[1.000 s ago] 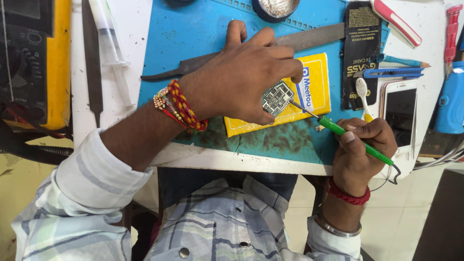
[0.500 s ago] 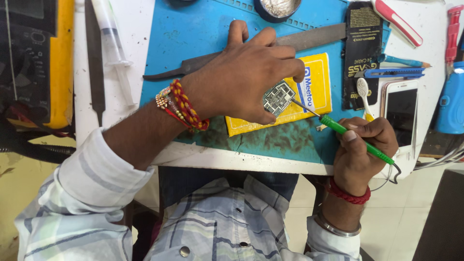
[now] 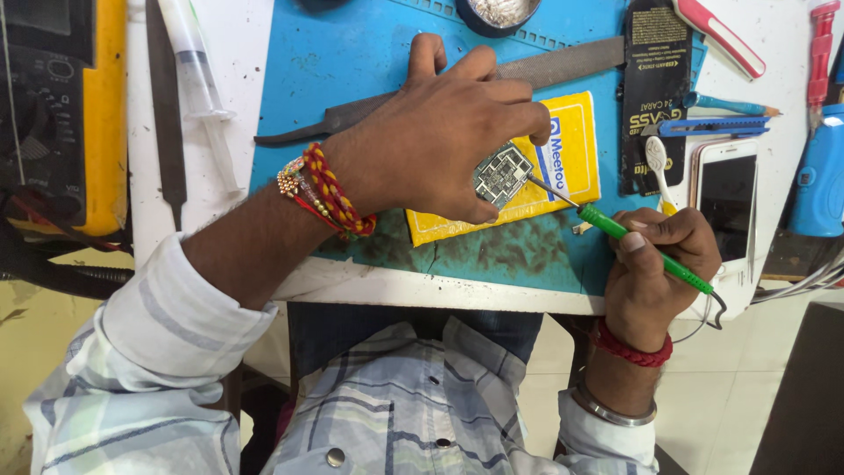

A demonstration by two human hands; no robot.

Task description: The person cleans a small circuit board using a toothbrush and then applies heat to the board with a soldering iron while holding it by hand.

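Left hand (image 3: 440,132) arches over, pinning chip (image 3: 501,174); right hand (image 3: 655,264) pinches green iron (image 3: 646,246).

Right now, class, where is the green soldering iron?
In the head view, the green soldering iron is right of centre, held in the right hand, its tip touching the small circuit board under the left hand.

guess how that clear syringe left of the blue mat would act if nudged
The syringe looks like thin clear plastic, so probably light. Its round barrel could roll sideways, though the flange would likely stop it. It seems stiff, not floppy.
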